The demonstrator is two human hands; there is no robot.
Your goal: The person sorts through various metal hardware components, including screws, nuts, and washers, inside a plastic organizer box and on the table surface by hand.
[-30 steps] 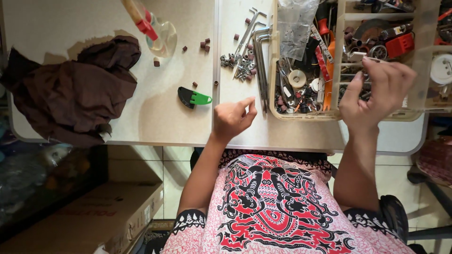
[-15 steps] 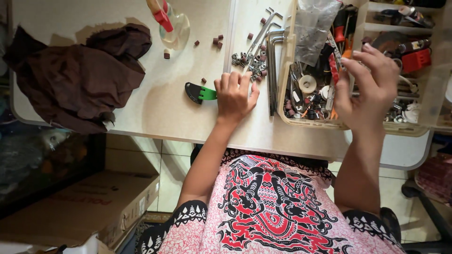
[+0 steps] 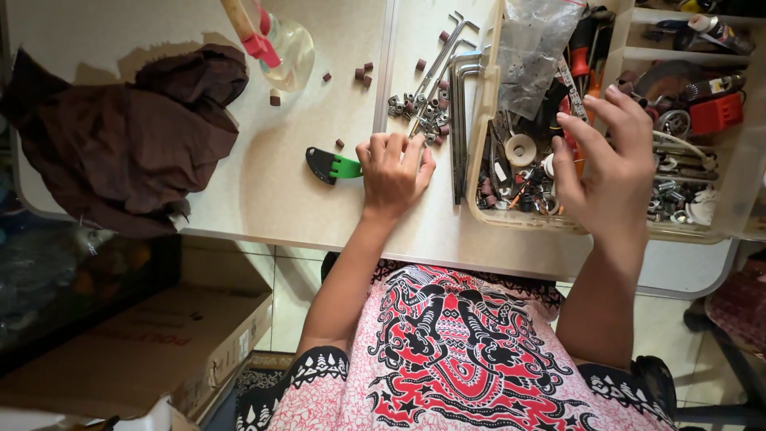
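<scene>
- The left hand (image 3: 392,177) rests on the pale bench (image 3: 263,191), knuckles up and fingers (image 3: 381,150) curled down against the surface; whether they pinch anything underneath cannot be told.
- Just beyond those fingertips lies a heap of small metal nuts and fittings (image 3: 415,112), with a few brown cylindrical bits (image 3: 363,73) scattered near it. These look hard, light and smooth, so they would likely roll or skid; a fingertip pinch on one piece at a time, or a sweep with the side of the hand, seems the sure way to take them.
- Just beside the left hand, on the thumb side, sits a small black-and-green plastic tool (image 3: 330,166): light and stiff by the look of it, easiest held across its flat sides.
- Long hex keys (image 3: 458,120) lie between the heap and the clear plastic organiser box (image 3: 483,120); rigid steel, best lifted at the long shank.
- The right hand (image 3: 608,168) hovers over the organiser box, fingers (image 3: 630,112) spread and slightly bent, holding nothing that shows. Beneath it are tangled hardware, washers and a white tape roll (image 3: 520,147); the loose pieces probably snag on one another.
- A dark brown cloth (image 3: 120,144) lies crumpled well apart at the far left, soft and limp.
</scene>
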